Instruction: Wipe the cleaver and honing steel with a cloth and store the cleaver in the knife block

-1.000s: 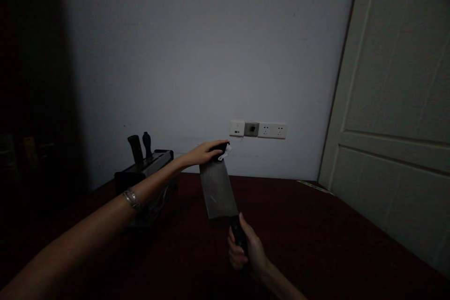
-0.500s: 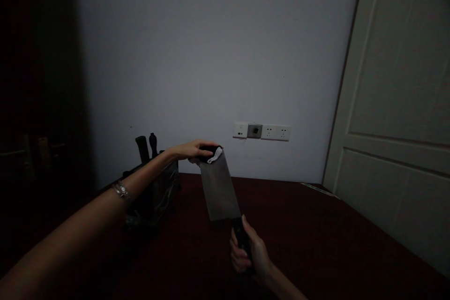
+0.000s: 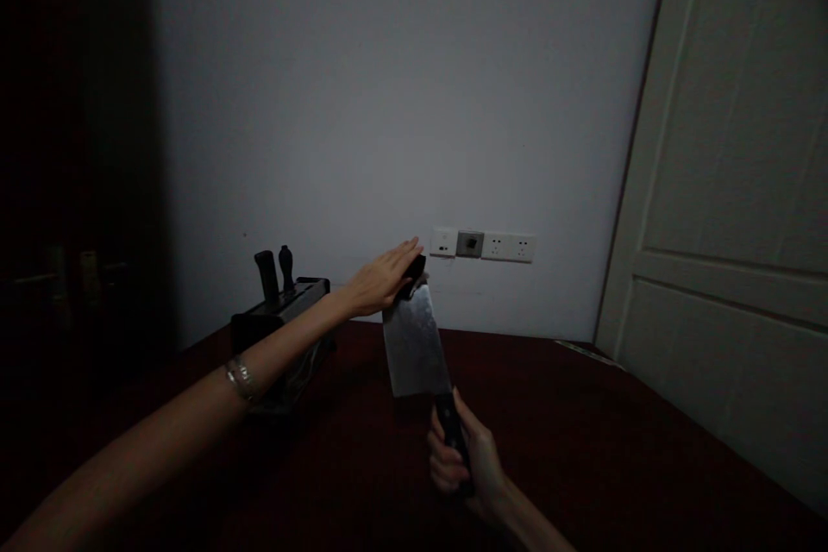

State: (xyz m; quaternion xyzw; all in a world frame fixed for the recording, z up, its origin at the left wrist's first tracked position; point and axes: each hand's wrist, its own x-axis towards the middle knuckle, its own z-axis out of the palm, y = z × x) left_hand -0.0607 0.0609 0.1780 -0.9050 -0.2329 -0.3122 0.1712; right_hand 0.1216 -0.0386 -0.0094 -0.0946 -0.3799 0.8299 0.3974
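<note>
My right hand point(image 3: 467, 464) is closed round the black handle of a broad steel cleaver point(image 3: 414, 347), blade pointing up and away over the dark red table point(image 3: 582, 431). My left hand point(image 3: 379, 280) reaches across to the far end of the blade. Its fingers lie stretched along that edge and press a small dark cloth point(image 3: 417, 268), with a white bit showing, against the steel. A bracelet point(image 3: 241, 379) sits on my left wrist.
A dark knife block point(image 3: 288, 310) with two black handles point(image 3: 266, 271) sticking up stands at the back left against the wall. A strip of wall sockets point(image 3: 482, 244) is behind the cleaver. A pale door point(image 3: 730, 190) fills the right side. The room is dim.
The cleaver has shifted slightly right and stands more upright. My left hand has gone from gripping over the blade's end to lying flatter along it, with the cloth still under the fingers.
</note>
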